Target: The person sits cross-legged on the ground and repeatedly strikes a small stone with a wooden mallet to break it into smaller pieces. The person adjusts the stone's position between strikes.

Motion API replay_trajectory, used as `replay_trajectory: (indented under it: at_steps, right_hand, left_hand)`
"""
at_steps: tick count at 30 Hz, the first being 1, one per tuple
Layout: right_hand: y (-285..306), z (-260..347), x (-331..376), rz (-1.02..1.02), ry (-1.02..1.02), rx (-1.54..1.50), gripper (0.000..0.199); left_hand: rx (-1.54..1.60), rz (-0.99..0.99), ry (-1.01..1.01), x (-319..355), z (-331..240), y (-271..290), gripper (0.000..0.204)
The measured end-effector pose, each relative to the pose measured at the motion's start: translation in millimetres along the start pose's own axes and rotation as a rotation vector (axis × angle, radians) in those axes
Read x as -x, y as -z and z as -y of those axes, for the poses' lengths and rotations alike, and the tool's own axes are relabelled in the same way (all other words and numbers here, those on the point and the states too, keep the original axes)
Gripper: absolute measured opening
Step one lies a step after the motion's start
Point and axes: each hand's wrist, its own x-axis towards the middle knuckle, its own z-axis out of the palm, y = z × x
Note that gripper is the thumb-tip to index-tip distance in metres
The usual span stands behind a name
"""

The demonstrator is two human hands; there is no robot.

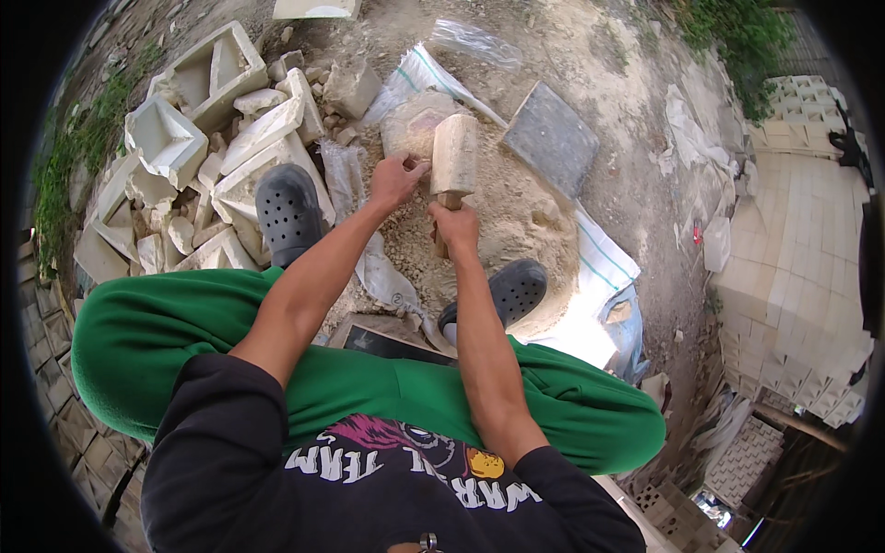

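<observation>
Mallet points lengthwise forward, head foremost, right grip closed round its handle, left grip's hold unclear.

1. Shirt, behind left hand and right hand: black, short-sleeved (chest print white, pink, yellow).
2. Trousers, between shirt and hands: green.
3. Clogs, flanking the hands: dark grey, perforated.
</observation>
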Motion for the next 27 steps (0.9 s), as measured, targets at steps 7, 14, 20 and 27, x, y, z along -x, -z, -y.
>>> replay_trajectory:
  at_steps: [7, 14, 20, 27]
  right_hand:
    - [14, 19, -6, -0.133, 0.16, 0.048, 0.029]
    - [-11, -25, -28, -0.252, 0.535, 0.12, 0.029]
    - [-13, -62, -41, -0.012, 0.067, 0.226, 0.036]
    - [5, 1, -18, -0.138, 0.287, 0.151, 0.038]
  left_hand:
    - [-0.048, -0.158, -0.039, -1, 20, 6, 0.029]
    - [-0.182, 0.012, -0.271, 67, 66, -8, 0.019]
    - [-0.289, 0.112, -0.454, 65, 81, -5, 0.018]
    - [-0.275, 0.084, -0.296, 68, 42, -6, 0.024]
